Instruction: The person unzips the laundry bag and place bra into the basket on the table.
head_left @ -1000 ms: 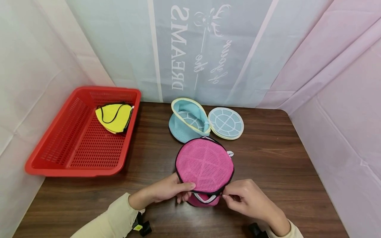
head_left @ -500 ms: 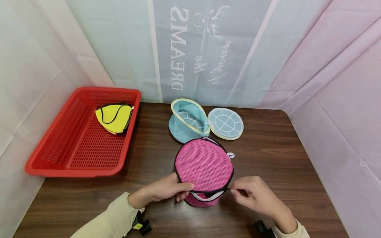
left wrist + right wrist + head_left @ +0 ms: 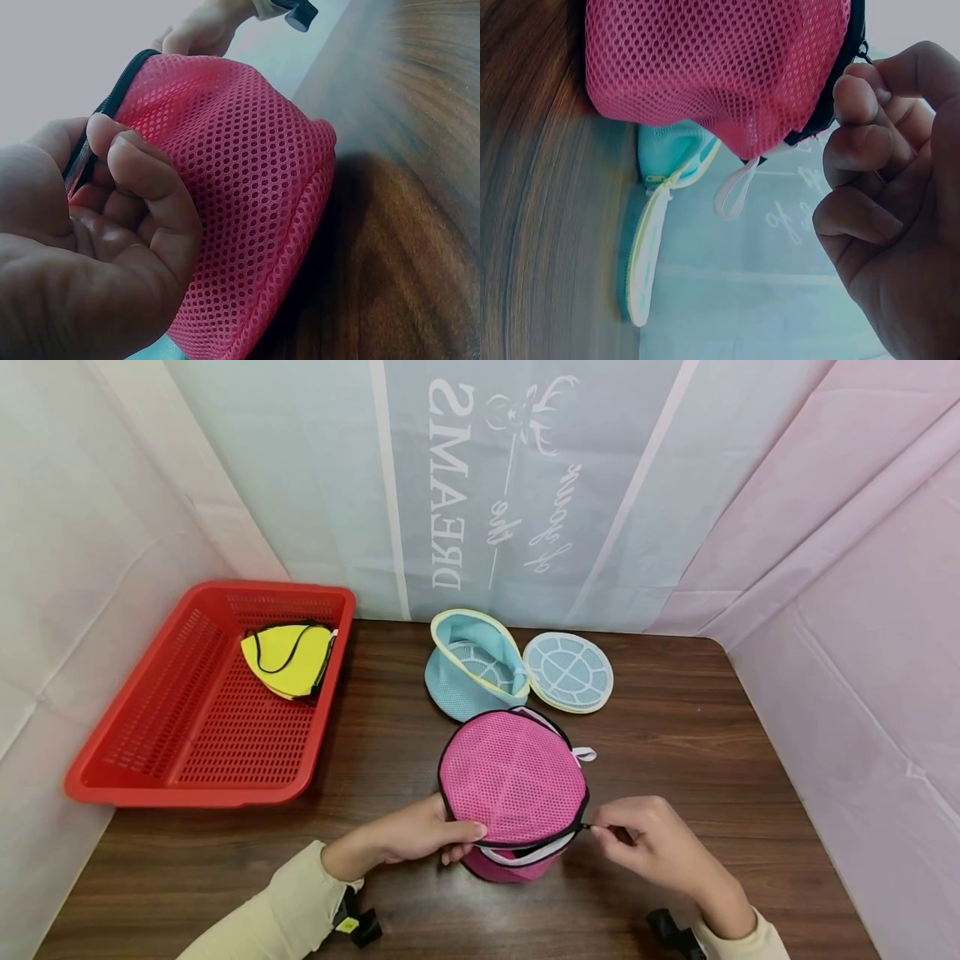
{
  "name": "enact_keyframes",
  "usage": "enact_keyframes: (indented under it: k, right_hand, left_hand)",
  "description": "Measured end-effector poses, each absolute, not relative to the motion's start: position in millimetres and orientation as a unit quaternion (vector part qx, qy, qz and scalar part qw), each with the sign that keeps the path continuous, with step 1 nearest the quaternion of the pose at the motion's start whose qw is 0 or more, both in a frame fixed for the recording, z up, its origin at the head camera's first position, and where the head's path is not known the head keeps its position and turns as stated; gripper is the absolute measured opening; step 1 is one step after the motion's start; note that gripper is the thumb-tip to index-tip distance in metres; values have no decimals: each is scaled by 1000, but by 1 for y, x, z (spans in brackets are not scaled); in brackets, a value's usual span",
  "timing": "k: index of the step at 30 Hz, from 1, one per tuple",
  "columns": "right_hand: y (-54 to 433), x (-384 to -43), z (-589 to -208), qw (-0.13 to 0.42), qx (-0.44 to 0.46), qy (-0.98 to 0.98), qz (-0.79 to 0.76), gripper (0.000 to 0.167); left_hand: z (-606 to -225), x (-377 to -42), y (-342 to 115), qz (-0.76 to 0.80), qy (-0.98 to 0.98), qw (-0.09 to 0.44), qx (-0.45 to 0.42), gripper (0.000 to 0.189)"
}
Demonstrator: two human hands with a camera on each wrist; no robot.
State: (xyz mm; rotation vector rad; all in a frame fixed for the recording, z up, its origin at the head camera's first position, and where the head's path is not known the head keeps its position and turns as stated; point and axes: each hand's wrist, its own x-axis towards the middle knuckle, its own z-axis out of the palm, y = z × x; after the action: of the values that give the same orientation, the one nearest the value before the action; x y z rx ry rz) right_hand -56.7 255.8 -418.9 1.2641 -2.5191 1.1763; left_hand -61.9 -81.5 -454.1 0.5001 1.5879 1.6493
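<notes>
A round pink mesh laundry bag [image 3: 514,777] with black zipper trim stands on the table, its lid partly unzipped along the front, where a white inner edge shows. My left hand [image 3: 423,833] grips its rim at the front left, thumb on top of the lid; in the left wrist view, curled fingers [image 3: 142,169] hold the trim. At the bag's right side my right hand [image 3: 656,843] pinches the zipper pull [image 3: 864,52] between thumb and forefinger. A white loop [image 3: 735,191] sticks out from the bag's side. What lies inside the bag is hidden.
Behind the pink bag sits a light-blue mesh bag [image 3: 450,685] with yellow trim, its round lid [image 3: 568,672] folded out to the right. A red plastic basket [image 3: 187,795] at the left holds a folded yellow item [image 3: 281,656] with black cord. Curtains surround the brown table [image 3: 690,743].
My right hand has drawn the zipper pull rightward and farther back around the rim. The gap under the lid's front has widened. My left hand has stayed almost in place.
</notes>
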Motion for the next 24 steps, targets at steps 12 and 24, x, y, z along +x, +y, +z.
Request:
enact_keyframes:
  k: [12,24]
  right_hand:
    - [265,-64,-419,75,394,-841,362,42]
    - [270,-70,-424,119,352,-870,323,35]
  left_hand:
    - [-451,-64,-85,637,624,396,217,29]
    - [-450,-63,-87,624,633,408,211,29]
